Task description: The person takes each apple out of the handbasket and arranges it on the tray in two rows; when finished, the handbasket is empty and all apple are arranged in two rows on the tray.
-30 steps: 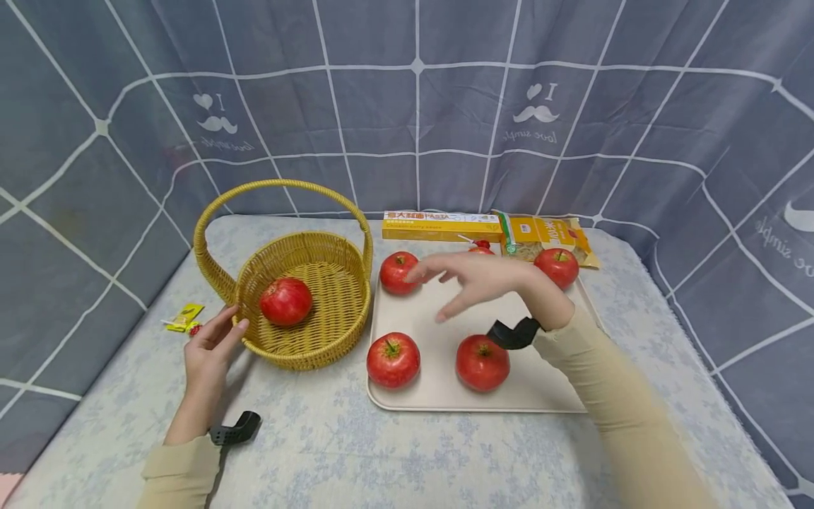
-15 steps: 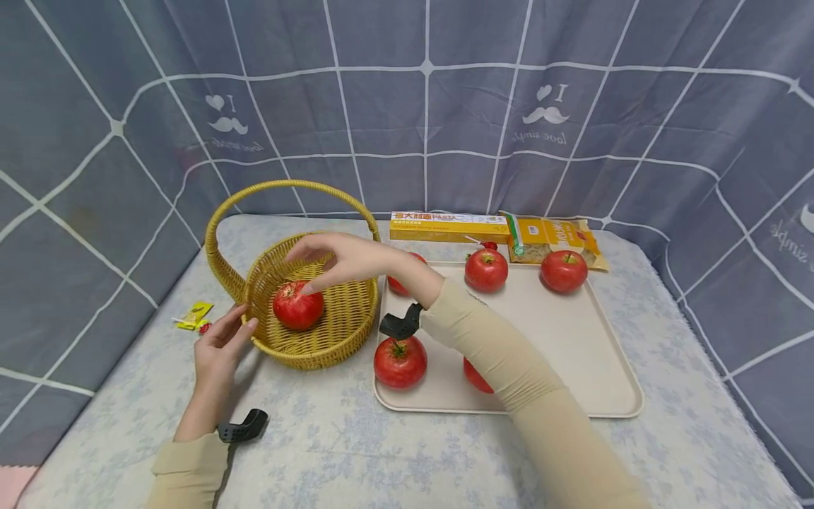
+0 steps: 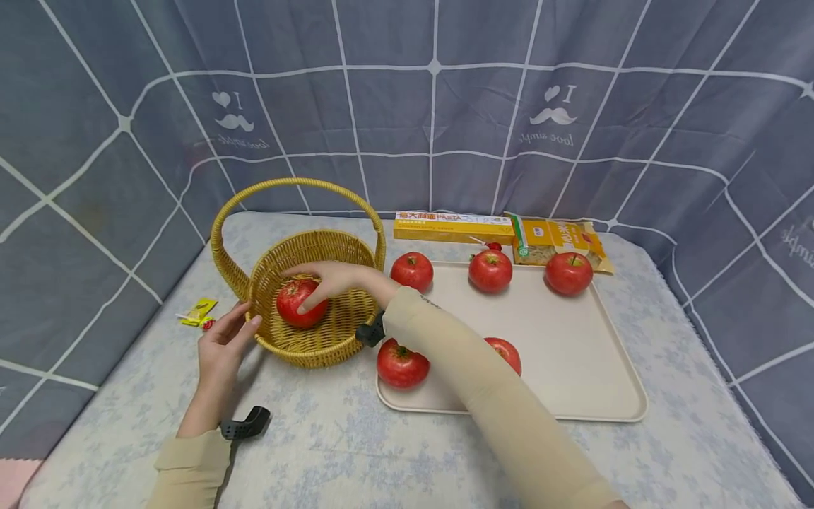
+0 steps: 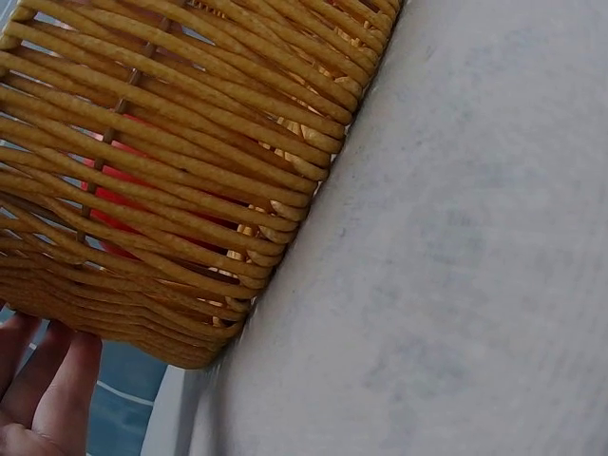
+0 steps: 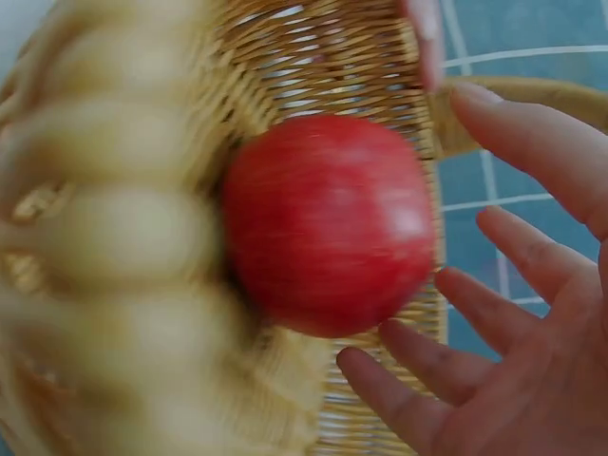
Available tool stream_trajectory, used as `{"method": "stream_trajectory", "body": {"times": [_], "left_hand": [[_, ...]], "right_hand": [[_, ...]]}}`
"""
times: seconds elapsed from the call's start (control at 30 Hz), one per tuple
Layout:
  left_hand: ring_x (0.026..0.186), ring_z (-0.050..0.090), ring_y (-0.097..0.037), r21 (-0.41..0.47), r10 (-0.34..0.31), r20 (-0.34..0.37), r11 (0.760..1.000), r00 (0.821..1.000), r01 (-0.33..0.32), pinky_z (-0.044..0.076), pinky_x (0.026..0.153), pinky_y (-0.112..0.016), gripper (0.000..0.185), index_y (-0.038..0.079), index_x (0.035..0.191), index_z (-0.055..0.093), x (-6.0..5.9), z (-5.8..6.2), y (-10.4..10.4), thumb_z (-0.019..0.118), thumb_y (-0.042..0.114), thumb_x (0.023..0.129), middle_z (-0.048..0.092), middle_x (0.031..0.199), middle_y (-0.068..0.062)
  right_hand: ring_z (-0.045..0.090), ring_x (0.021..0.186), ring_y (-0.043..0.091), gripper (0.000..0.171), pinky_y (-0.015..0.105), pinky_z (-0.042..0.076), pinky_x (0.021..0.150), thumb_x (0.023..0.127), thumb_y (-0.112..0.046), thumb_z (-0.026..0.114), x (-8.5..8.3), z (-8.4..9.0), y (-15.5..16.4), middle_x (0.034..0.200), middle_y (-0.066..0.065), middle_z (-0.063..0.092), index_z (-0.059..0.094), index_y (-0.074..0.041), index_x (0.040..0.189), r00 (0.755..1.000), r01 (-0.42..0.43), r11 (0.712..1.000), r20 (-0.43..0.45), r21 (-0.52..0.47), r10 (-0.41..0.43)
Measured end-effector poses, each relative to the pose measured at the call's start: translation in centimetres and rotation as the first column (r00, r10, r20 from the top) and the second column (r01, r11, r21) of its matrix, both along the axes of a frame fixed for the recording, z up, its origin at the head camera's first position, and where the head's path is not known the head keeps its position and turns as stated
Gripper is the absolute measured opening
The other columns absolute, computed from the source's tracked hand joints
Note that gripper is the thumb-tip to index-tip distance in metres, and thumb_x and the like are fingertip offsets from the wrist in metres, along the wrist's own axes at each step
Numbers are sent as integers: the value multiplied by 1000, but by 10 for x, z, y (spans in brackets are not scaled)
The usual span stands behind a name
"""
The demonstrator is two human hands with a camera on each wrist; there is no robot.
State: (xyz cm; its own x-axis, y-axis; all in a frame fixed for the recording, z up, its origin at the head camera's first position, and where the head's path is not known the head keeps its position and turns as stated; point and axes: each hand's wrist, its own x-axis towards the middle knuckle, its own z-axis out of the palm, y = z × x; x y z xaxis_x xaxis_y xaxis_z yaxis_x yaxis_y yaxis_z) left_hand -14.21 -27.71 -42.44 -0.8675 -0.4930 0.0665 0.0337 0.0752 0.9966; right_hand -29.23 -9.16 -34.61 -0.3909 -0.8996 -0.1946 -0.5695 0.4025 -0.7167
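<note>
A yellow wicker basket [image 3: 318,339] with a hoop handle stands left of centre. One red apple [image 3: 294,300] lies in it. My right hand [image 3: 324,279] reaches over the rim, and its spread fingers [image 5: 494,294] arch over that apple [image 5: 328,223], at most brushing it, not closed round it. My left hand [image 3: 222,343] rests with straight fingers against the basket's outer wall [image 4: 190,171]. Red shows through the weave there. A cream tray [image 3: 572,353] to the right carries several apples. One [image 3: 402,363] sits at its front left corner, and another [image 3: 509,351] is partly hidden by my forearm.
Three apples [image 3: 490,271] line the tray's far edge. Behind it lie a yellow pasta box [image 3: 453,226] and a yellow bag [image 3: 559,237]. A small yellow wrapper [image 3: 198,311] lies left of the basket. Grey curtain walls close in the table on three sides.
My right hand has swung left from above the tray into the basket and lowered over the apple. The left hand has stayed against the basket's side.
</note>
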Motion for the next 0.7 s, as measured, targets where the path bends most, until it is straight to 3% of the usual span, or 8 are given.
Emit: {"method": "stream_trajectory", "body": {"times": [0.17, 0.37, 0.57, 0.7], "left_hand": [[121, 48, -11, 4, -1, 15, 1000, 1000, 1, 43, 84, -9, 42, 6, 125, 61, -1, -1, 0, 70, 15, 85, 49, 136, -4], [123, 47, -11, 17, 3, 19, 1000, 1000, -3, 43, 84, -9, 43, 5, 125, 61, -1, 0, 1, 71, 14, 85, 48, 137, -5], [124, 46, -11, 23, 1, 15, 1000, 1000, -2, 43, 85, -9, 43, 5, 126, 60, -1, 0, 0, 71, 14, 85, 47, 139, -6], [124, 46, -11, 33, -2, 15, 999, 1000, 1, 43, 84, -8, 43, 5, 126, 60, -1, -1, 0, 71, 13, 85, 47, 139, -5]], "right_hand": [[27, 134, 16, 81, 26, 31, 102, 81, -32, 73, 3, -15, -5, 150, 4, 26, 29, -20, 148, 997, 20, 998, -77, 61, -15], [38, 122, 21, 79, 31, 39, 96, 79, -31, 76, 8, -22, -5, 139, 9, 27, 35, -21, 146, 982, 90, 992, -173, 92, -73], [45, 112, 14, 70, 23, 41, 86, 73, -26, 80, 7, -20, -2, 128, 4, 43, 46, -18, 133, 989, 64, 995, -136, 81, -52], [48, 108, 11, 68, 19, 42, 83, 71, -22, 81, 7, -16, 0, 122, 1, 48, 46, -14, 128, 996, 27, 998, -88, 60, -21]]}}
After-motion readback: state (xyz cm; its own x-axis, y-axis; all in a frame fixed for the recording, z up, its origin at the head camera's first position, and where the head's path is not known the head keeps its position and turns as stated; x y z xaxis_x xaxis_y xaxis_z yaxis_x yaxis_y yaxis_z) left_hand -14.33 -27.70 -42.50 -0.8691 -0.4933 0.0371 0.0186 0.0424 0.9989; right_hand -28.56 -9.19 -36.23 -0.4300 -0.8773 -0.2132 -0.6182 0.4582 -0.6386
